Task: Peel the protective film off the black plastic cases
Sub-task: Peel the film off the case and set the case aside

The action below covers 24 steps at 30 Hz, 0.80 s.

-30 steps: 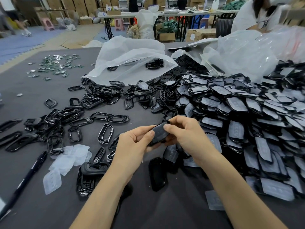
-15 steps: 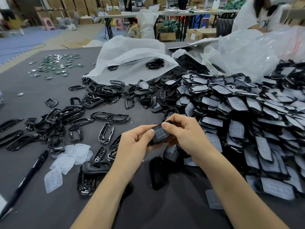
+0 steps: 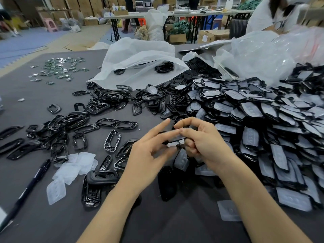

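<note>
Progress: early. A large heap of filmed cases (image 3: 263, 123) at the right of the tabletop (image 3: 52, 220) was not yet stripped. A few loose films (image 3: 75, 165) lay at left, and one bare shell (image 3: 166, 185) lay below the hands. The black case (image 3: 173, 139) was held above tabletop centre, right hand (image 3: 206, 148) grip curled round it, its film (image 3: 176, 144) apparently lifted at the near edge. Left hand (image 3: 147, 156) blurred, fingers spread; grip on the film could not be told. No legible brand or writing.
</note>
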### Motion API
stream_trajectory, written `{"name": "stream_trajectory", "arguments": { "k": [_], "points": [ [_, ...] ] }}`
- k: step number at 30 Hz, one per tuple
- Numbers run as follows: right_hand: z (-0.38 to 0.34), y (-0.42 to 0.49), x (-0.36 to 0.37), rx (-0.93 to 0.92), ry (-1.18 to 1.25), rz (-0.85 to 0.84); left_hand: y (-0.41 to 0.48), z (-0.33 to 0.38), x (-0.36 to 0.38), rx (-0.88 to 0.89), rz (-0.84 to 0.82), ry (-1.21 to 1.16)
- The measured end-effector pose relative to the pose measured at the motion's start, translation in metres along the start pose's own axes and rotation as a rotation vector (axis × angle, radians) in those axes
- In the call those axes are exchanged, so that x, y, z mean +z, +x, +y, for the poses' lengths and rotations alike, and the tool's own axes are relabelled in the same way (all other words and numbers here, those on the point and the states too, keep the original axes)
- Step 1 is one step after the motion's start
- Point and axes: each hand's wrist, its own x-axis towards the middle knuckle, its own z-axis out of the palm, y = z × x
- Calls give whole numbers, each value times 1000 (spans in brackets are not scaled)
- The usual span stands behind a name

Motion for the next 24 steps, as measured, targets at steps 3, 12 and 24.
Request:
{"name": "stream_trajectory", "arguments": {
  "k": [3,12,24],
  "points": [
    [-2,0,0,84,81,-49,2,0,1,74,33,-7],
    [-2,0,3,-67,72,-43,5,7,3,-403,101,-813],
    [1,2,5,-156,39,60,5,8,-1,-589,-74,-1174]
  ]
}}
